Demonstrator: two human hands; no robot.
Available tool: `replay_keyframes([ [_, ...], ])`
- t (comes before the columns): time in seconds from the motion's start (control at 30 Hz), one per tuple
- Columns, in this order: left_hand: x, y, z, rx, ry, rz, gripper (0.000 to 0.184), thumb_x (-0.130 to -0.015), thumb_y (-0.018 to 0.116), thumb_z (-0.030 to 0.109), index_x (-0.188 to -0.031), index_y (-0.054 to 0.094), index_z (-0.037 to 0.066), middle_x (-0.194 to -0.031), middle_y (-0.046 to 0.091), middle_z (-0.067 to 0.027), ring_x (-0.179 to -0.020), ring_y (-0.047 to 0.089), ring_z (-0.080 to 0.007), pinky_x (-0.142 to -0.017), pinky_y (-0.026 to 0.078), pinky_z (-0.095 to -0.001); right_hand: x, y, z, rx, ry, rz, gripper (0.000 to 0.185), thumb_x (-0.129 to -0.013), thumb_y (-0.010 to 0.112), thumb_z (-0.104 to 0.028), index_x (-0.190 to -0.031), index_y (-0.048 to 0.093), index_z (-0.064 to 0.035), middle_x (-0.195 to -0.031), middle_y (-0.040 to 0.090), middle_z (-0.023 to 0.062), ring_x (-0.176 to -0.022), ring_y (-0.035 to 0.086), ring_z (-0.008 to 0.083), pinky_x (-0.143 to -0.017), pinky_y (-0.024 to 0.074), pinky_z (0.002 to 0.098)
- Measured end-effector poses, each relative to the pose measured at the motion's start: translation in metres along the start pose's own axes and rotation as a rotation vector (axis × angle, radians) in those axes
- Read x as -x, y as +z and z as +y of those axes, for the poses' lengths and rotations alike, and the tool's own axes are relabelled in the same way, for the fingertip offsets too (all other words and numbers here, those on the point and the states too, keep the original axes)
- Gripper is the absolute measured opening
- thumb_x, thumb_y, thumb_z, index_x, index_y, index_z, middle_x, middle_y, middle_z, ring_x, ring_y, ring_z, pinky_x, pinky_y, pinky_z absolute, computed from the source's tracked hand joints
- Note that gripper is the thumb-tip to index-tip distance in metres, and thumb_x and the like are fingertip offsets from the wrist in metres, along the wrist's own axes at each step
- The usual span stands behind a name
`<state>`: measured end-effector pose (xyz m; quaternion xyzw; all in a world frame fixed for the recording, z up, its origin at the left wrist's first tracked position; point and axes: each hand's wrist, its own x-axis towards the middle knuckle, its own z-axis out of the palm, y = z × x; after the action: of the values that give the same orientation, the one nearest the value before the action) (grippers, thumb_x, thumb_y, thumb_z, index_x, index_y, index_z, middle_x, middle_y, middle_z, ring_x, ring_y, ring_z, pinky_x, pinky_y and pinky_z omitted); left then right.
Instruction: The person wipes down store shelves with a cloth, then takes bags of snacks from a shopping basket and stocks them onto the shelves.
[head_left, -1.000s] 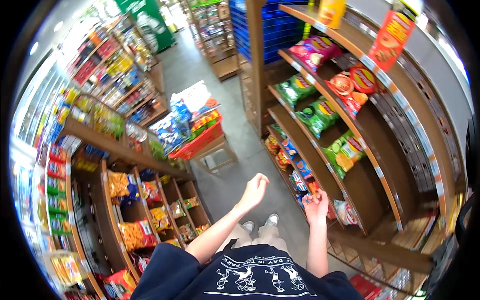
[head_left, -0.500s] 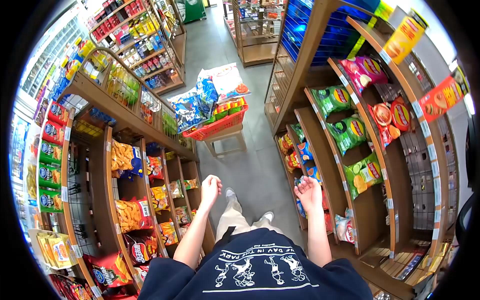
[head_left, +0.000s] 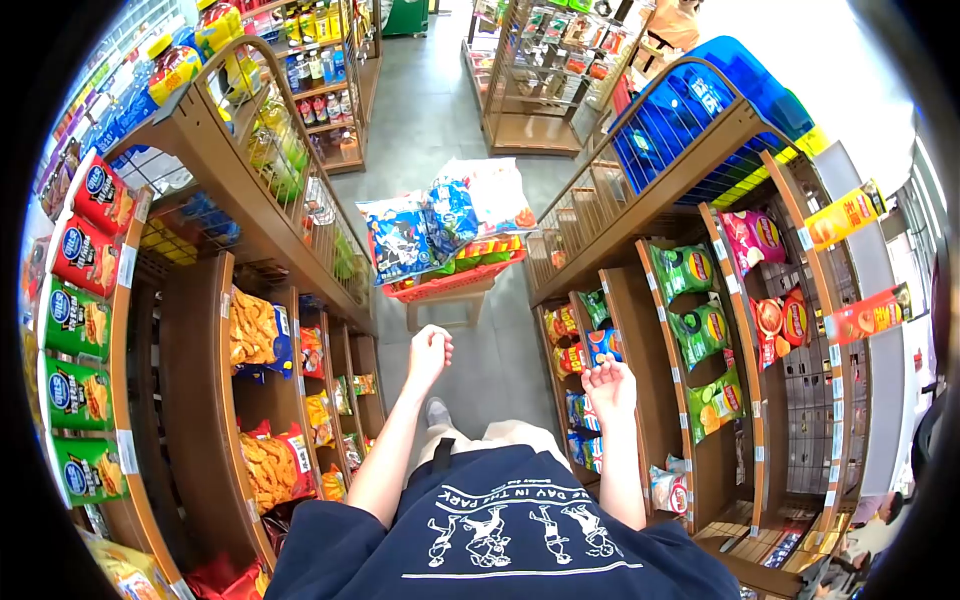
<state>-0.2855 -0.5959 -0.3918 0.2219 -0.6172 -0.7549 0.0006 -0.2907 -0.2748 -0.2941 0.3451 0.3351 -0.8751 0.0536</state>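
My left hand [head_left: 430,354] hangs over the aisle floor with its fingers curled in; whether anything is inside is hidden. Farther right, my right hand [head_left: 609,388] is raised near the right-hand shelves, palm up, its fingers loosely bent and apart, with nothing in it. Beyond both hands, a red basket [head_left: 455,285] rests on a wooden stool [head_left: 447,308]. Blue snack bags [head_left: 403,238] and a white bag [head_left: 490,195] are piled on top of the basket. Neither hand touches the basket or the shelves.
Shelves on the left hold red bags [head_left: 90,255], green bags [head_left: 80,395] and snack bags [head_left: 270,470]. Green chip bags [head_left: 700,332] and a purple bag [head_left: 752,240] are on the right shelves. Grey floor [head_left: 420,110] runs between the racks; a display rack [head_left: 535,130] stands farther back.
The view has swung to face along the aisle, and the basket is nearer. My left hand has moved away from the right shelves, its fingers more curled. My right hand stays raised.
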Motion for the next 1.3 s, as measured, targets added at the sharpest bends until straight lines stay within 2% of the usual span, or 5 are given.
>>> replay_keyframes([
  [0.67, -0.090, -0.023, 0.028, -0.147, 0.005, 0.217, 0.020, -0.089, 0.038, -0.004, -0.085, 0.057, 0.002, -0.070, 0.062, -0.0077, -0.058, 0.060, -0.0135, -0.050, 0.051, -0.0259, -0.177, 0.109, -0.005, 0.103, 0.174, -0.118, 0.020, -0.086, 0.060, -0.016, -0.104, 0.061, -0.0081, -0.079, 0.059, 0.0011, -0.076, 0.055, 0.0162, -0.082, 0.0499, 0.0387],
  [0.8, -0.109, 0.003, 0.052, -0.084, -0.017, 0.189, 0.016, -0.093, 0.043, -0.001, -0.095, 0.058, 0.000, -0.084, 0.065, -0.0112, -0.067, 0.064, -0.0151, -0.055, 0.054, -0.0271, -0.224, 0.145, -0.005, 0.303, 0.134, -0.166, 0.032, -0.088, 0.060, -0.018, -0.116, 0.058, -0.0031, -0.090, 0.060, 0.0050, -0.083, 0.058, 0.0176, -0.083, 0.0522, 0.0388],
  [1.0, -0.161, 0.060, 0.105, -0.129, 0.078, 0.177, 0.021, -0.097, 0.053, 0.013, -0.112, 0.060, -0.001, -0.104, 0.065, -0.0119, -0.092, 0.065, -0.0181, -0.069, 0.057, -0.0293, -0.284, 0.206, -0.004, 0.773, -0.061, -0.319, 0.033, -0.090, 0.062, -0.017, -0.119, 0.058, -0.0011, -0.101, 0.063, 0.0080, -0.087, 0.061, 0.0136, -0.076, 0.0522, 0.0272],
  [1.13, -0.211, 0.089, 0.117, -0.089, 0.023, 0.183, 0.027, -0.097, 0.054, 0.015, -0.119, 0.057, -0.001, -0.113, 0.061, -0.0133, -0.097, 0.063, -0.0201, -0.073, 0.057, -0.0307, -0.318, 0.232, 0.000, 0.986, -0.125, -0.374, 0.041, -0.089, 0.064, -0.018, -0.124, 0.055, 0.0008, -0.112, 0.062, 0.0110, -0.104, 0.060, 0.0172, -0.087, 0.0506, 0.0320],
  [1.3, -0.259, 0.107, 0.111, -0.608, 0.064, 0.107, 0.050, -0.088, 0.060, 0.018, -0.132, 0.046, -0.003, -0.127, 0.055, -0.0244, -0.102, 0.064, -0.0285, -0.081, 0.054, -0.0353, -0.353, 0.245, 0.023, 1.218, -0.277, -0.391, 0.059, -0.082, 0.072, -0.026, -0.128, 0.051, 0.0036, -0.128, 0.057, 0.0211, -0.116, 0.057, 0.0267, -0.097, 0.0456, 0.0360],
])
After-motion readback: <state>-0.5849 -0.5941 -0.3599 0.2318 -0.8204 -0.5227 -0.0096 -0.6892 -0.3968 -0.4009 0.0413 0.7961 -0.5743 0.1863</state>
